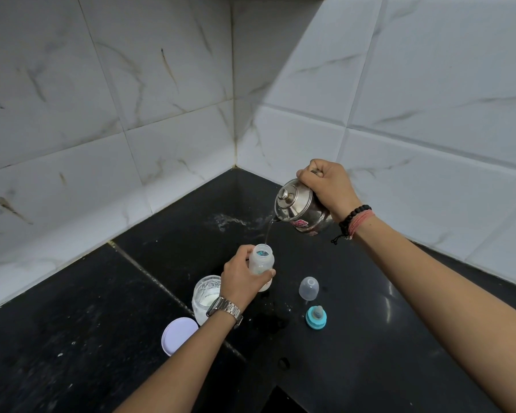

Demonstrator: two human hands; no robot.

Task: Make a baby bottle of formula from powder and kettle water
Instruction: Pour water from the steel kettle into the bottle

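Left hand (242, 278) wrapped around bottle (262, 263), upright on black desk (355, 338). Right hand (328, 186) gripping tilted steel kettle (301, 208) above, thin water stream (268, 232) dropping into bottle mouth. Powder jar (204, 296) just beside left wrist; teal nipple ring (316, 317) and clear cap (309, 288) nearby.

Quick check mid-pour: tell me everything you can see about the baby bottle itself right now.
The baby bottle is small, of cloudy translucent plastic with faint printed marks, and its wide mouth is open with no teat or cap on. It stands roughly upright on the black counter. The left hand grips its body, thumb across the front. A thin stream of water from the tilted steel kettle, held by the right hand, falls into the mouth. The fill level cannot be made out.
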